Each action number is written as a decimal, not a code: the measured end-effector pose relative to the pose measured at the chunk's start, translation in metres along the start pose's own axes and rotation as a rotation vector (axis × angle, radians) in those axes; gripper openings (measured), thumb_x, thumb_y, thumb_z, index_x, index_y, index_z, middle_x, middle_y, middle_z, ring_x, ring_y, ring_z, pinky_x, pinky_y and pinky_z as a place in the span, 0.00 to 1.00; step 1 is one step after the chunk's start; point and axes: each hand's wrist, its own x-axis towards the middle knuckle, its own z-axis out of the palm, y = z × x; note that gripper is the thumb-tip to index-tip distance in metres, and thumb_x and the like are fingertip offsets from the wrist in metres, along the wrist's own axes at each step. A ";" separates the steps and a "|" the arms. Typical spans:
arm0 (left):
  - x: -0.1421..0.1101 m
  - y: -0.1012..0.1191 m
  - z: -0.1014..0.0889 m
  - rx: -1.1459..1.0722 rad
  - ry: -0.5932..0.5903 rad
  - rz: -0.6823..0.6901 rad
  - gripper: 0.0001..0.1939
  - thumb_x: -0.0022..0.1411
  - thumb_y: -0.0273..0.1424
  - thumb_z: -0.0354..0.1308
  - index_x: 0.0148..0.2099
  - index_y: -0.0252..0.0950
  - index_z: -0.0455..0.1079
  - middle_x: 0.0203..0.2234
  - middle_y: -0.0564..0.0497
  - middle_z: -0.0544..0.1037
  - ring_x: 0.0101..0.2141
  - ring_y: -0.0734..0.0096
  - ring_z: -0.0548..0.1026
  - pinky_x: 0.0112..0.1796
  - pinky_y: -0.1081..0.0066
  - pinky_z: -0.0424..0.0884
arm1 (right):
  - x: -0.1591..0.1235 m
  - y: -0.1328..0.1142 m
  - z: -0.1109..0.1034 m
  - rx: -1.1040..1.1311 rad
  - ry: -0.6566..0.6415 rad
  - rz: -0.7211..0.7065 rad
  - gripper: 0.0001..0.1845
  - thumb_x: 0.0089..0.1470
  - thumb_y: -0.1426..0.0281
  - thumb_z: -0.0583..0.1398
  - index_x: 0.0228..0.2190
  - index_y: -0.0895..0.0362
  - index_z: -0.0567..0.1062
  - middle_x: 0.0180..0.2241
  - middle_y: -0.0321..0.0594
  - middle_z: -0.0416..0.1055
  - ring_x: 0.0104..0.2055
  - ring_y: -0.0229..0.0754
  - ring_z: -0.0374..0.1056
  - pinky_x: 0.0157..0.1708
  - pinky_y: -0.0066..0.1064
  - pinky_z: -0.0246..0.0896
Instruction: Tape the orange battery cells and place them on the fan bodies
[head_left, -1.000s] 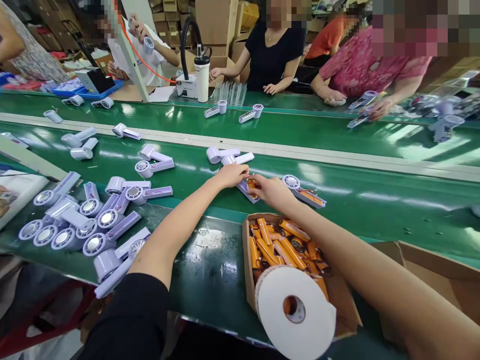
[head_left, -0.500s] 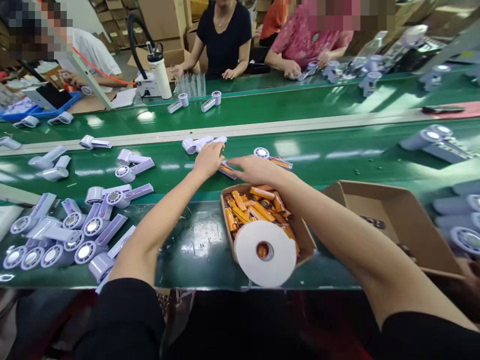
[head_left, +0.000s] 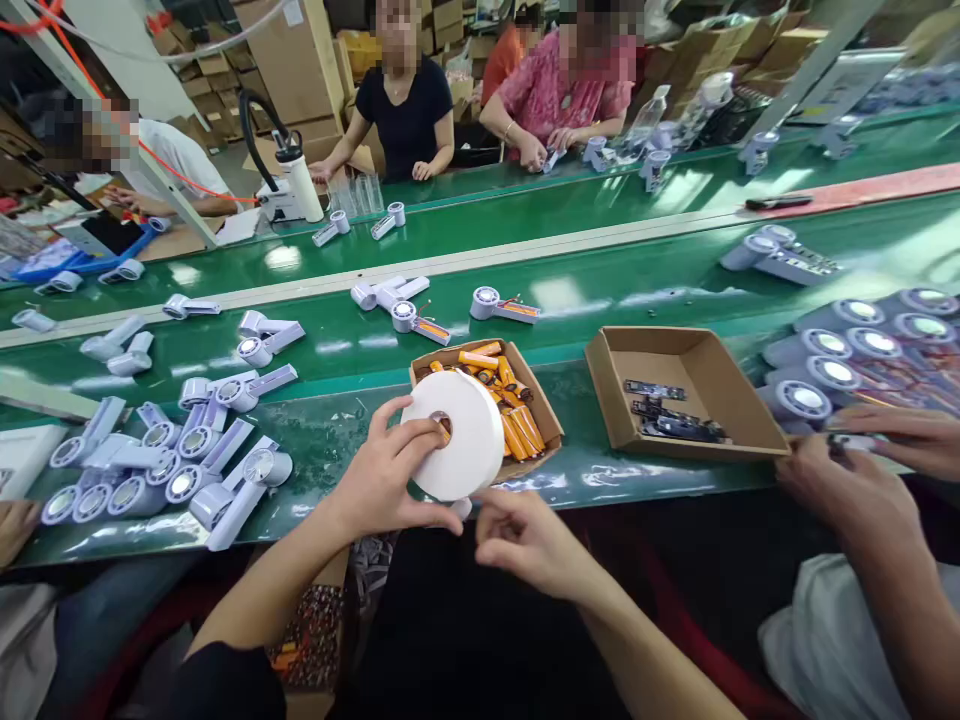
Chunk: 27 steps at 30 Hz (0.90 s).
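My left hand point(head_left: 375, 480) grips a white tape roll point(head_left: 474, 445), with fingertips at its core hole and the thumb beneath its lower edge. Close to that lower edge is my right hand point(head_left: 532, 545), its index finger reaching to the rim and the other fingers curled; whether they pinch anything is hidden. A small white bit, perhaps the loose tape end point(head_left: 463, 508), shows between the hands. The roll leans over a cardboard box point(head_left: 544, 405) of orange battery cells point(head_left: 528, 430). Beyond the box lie two lilac handheld fans point(head_left: 405, 317) with orange cells in their handles.
Many lilac fan bodies point(head_left: 199, 440) crowd the bench at left. An open carton point(head_left: 675, 345) holding circuit boards point(head_left: 675, 420) stands to the right. A co-worker's hands point(head_left: 855, 470) work beside more fan heads point(head_left: 802, 400). Across the green belt point(head_left: 600, 250) other people sit.
Both hands have come back from the fan on the belt to the tape roll. The left hand has grasped the roll, which is now tilted up. The view has shifted right.
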 end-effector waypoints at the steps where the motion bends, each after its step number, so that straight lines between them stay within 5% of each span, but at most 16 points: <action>1: -0.009 0.000 -0.004 -0.018 -0.006 -0.033 0.53 0.53 0.69 0.63 0.65 0.33 0.66 0.56 0.35 0.75 0.66 0.34 0.61 0.67 0.34 0.59 | 0.002 -0.003 0.010 -0.030 -0.076 -0.013 0.20 0.62 0.52 0.66 0.32 0.57 0.81 0.18 0.33 0.73 0.18 0.34 0.63 0.21 0.26 0.56; 4: -0.042 -0.002 -0.020 -0.054 -0.039 -0.200 0.53 0.60 0.71 0.52 0.72 0.38 0.58 0.64 0.34 0.67 0.71 0.30 0.50 0.68 0.29 0.53 | 0.009 -0.011 0.021 -0.159 -0.295 -0.075 0.29 0.69 0.55 0.59 0.19 0.57 0.74 0.16 0.33 0.69 0.18 0.33 0.62 0.23 0.26 0.55; 7: -0.070 -0.009 -0.037 -0.046 -0.042 -0.373 0.36 0.73 0.54 0.53 0.74 0.43 0.52 0.68 0.35 0.59 0.73 0.34 0.48 0.67 0.32 0.58 | 0.036 -0.019 -0.002 -0.411 -0.571 -0.046 0.22 0.68 0.55 0.62 0.27 0.56 0.81 0.20 0.33 0.74 0.21 0.35 0.66 0.24 0.27 0.55; 9: -0.080 -0.012 -0.042 0.035 -0.017 -0.423 0.31 0.74 0.39 0.56 0.73 0.43 0.52 0.67 0.36 0.59 0.73 0.37 0.50 0.67 0.34 0.62 | 0.072 -0.024 -0.032 -0.689 -0.436 -0.015 0.18 0.68 0.55 0.61 0.38 0.54 0.84 0.25 0.36 0.79 0.25 0.39 0.71 0.27 0.28 0.59; 11: -0.081 -0.012 -0.041 0.153 0.006 -0.391 0.31 0.71 0.28 0.56 0.72 0.42 0.53 0.65 0.37 0.63 0.72 0.38 0.52 0.66 0.34 0.63 | 0.118 -0.027 -0.061 -0.987 -0.019 0.000 0.16 0.71 0.61 0.58 0.45 0.56 0.83 0.36 0.44 0.83 0.37 0.45 0.76 0.38 0.31 0.65; 12: -0.079 -0.011 -0.039 0.204 0.000 -0.351 0.32 0.69 0.24 0.56 0.72 0.41 0.54 0.63 0.37 0.64 0.72 0.38 0.53 0.66 0.34 0.63 | 0.140 -0.028 -0.074 -1.115 0.073 0.025 0.15 0.69 0.64 0.60 0.48 0.58 0.82 0.41 0.50 0.83 0.44 0.50 0.77 0.44 0.34 0.67; 15: -0.071 -0.005 -0.030 0.325 -0.055 -0.214 0.32 0.65 0.17 0.55 0.70 0.37 0.59 0.59 0.38 0.70 0.69 0.39 0.56 0.65 0.36 0.65 | 0.182 -0.028 -0.098 -1.259 0.111 0.083 0.16 0.63 0.73 0.63 0.52 0.63 0.80 0.43 0.58 0.82 0.49 0.58 0.77 0.51 0.43 0.69; 19: -0.067 0.006 -0.023 0.468 -0.084 -0.110 0.26 0.66 0.17 0.57 0.64 0.37 0.69 0.54 0.42 0.77 0.61 0.45 0.65 0.59 0.48 0.74 | 0.168 -0.029 -0.101 -0.931 0.278 -0.141 0.25 0.64 0.71 0.63 0.62 0.56 0.74 0.51 0.50 0.80 0.50 0.52 0.78 0.52 0.42 0.73; 23: -0.060 0.016 -0.023 0.495 -0.177 0.047 0.25 0.67 0.17 0.57 0.63 0.37 0.72 0.55 0.44 0.79 0.55 0.56 0.71 0.59 0.58 0.72 | 0.118 -0.037 -0.074 -0.169 0.584 -0.417 0.13 0.58 0.61 0.71 0.41 0.52 0.79 0.46 0.41 0.83 0.47 0.48 0.80 0.49 0.42 0.78; 27: -0.048 0.023 -0.023 0.490 -0.221 0.127 0.22 0.69 0.19 0.58 0.63 0.35 0.73 0.54 0.47 0.79 0.52 0.60 0.72 0.59 0.62 0.69 | 0.078 -0.030 -0.031 0.005 0.540 -0.298 0.15 0.51 0.58 0.75 0.34 0.52 0.80 0.41 0.42 0.85 0.45 0.50 0.83 0.46 0.41 0.82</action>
